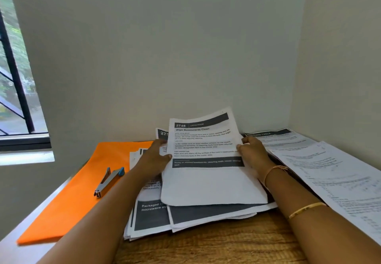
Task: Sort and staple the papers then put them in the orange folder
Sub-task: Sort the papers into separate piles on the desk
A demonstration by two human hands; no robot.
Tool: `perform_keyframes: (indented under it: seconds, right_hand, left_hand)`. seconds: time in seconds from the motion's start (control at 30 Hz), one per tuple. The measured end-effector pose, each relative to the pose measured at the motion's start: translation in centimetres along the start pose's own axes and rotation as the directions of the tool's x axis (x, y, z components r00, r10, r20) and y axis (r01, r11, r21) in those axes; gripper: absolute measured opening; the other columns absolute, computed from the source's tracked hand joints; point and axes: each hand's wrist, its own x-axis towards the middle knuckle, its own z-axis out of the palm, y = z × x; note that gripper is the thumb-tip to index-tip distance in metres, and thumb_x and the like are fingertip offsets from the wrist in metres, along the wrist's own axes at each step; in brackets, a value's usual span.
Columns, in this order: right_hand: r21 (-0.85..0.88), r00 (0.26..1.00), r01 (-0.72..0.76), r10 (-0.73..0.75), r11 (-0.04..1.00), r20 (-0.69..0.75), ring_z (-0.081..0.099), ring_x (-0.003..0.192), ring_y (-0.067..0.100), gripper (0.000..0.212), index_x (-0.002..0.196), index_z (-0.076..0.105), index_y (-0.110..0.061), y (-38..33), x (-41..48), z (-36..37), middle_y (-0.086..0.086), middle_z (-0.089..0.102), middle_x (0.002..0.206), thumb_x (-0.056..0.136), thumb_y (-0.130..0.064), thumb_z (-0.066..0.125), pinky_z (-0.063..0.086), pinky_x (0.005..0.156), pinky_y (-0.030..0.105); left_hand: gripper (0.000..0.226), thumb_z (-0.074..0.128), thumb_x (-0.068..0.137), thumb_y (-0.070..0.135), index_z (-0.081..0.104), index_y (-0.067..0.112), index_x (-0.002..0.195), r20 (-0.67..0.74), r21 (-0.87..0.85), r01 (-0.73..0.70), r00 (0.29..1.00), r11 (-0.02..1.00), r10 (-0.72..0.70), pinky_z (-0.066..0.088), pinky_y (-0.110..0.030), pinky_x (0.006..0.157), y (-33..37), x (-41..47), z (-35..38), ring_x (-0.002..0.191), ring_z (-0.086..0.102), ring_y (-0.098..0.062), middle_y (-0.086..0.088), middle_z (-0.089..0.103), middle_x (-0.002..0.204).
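A printed sheet headed "2748 Wipe Baseboards Clean" (pixel 206 173) is lifted at its far end above a loose stack of papers (pixel 156 220) on the wooden table. My left hand (pixel 154 156) grips the sheet's left edge, thumb on top. On the opposite edge, my right hand (pixel 250 150) holds it the same way. The orange folder (pixel 68 202) lies flat at the left, partly under the stack. A grey stapler with a blue end (pixel 109 181) rests on the folder, apart from both hands.
More printed sheets (pixel 329 173) are spread along the right side up to the wall corner. The wooden table (pixel 206 247) shows bare at the front. A window (pixel 14 78) is in the wall at the left.
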Motion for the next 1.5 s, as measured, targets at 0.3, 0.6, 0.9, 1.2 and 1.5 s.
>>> perform_keyframes:
  seconds: [0.3,0.6,0.9,1.2,1.5]
  right_hand:
    - [-0.061,0.976,0.003,-0.016,0.998,-0.218,0.05,0.085,0.026,0.017,0.103,0.052,-0.009,0.8,0.4,-1.8,0.01,0.054,0.097,0.091,-0.003,0.043,0.041,0.068,0.03]
    - [-0.244,0.898,-0.008,-0.1,0.97,-0.429,0.055,0.105,0.037,0.035,0.124,0.056,-0.008,2.2,0.9,-4.8,0.017,0.059,0.122,0.092,-0.005,0.042,0.042,0.081,0.036]
    - [-0.22,0.9,0.052,-0.141,0.974,-0.412,0.052,0.085,0.028,0.027,0.112,0.06,-0.003,2.1,0.8,-4.4,0.018,0.063,0.11,0.092,-0.002,0.041,0.043,0.076,0.034]
    - [-0.159,0.894,0.064,-0.128,0.985,-0.43,0.055,0.105,0.036,0.033,0.124,0.056,-0.001,1.5,0.3,-4.2,0.019,0.059,0.123,0.095,-0.002,0.04,0.041,0.082,0.033]
    - [0.016,0.916,0.004,0.003,1.0,-0.401,0.048,0.086,0.025,0.028,0.109,0.062,0.001,1.6,1.0,-4.4,0.018,0.061,0.108,0.091,0.001,0.04,0.042,0.078,0.035]
  left_hand:
    - [0.03,0.032,0.099,0.004,0.055,0.02,0.109,-0.231,-0.165,0.002,0.972,0.986,-0.041,0.048,-0.027,0.056,-1.5,0.5,-0.7,0.069,0.056,-0.014,-0.003,0.055,0.103]
    - [0.031,0.034,0.097,0.002,0.053,0.021,0.113,-0.348,-0.149,-0.038,0.937,0.988,-0.016,0.043,-0.025,0.051,-1.8,0.3,-1.3,0.071,0.057,-0.015,-0.007,0.057,0.107]
    - [0.014,0.044,0.098,0.011,0.05,0.019,0.108,-0.404,-0.132,-0.057,0.915,0.99,-0.002,0.035,-0.019,0.047,-1.7,0.2,-1.4,0.063,0.052,-0.008,-0.003,0.057,0.096]
    - [0.043,0.06,0.091,0.014,0.038,0.012,0.128,-0.418,-0.224,-0.026,0.906,0.974,-0.072,0.041,-0.024,0.056,-2.3,0.8,-1.6,0.08,0.056,-0.019,-0.014,0.059,0.115]
    - [0.055,0.067,0.086,0.018,0.038,0.011,0.132,-0.418,-0.223,-0.029,0.906,0.974,-0.068,0.036,-0.018,0.052,-2.3,0.9,-1.4,0.08,0.054,-0.016,-0.014,0.057,0.124]
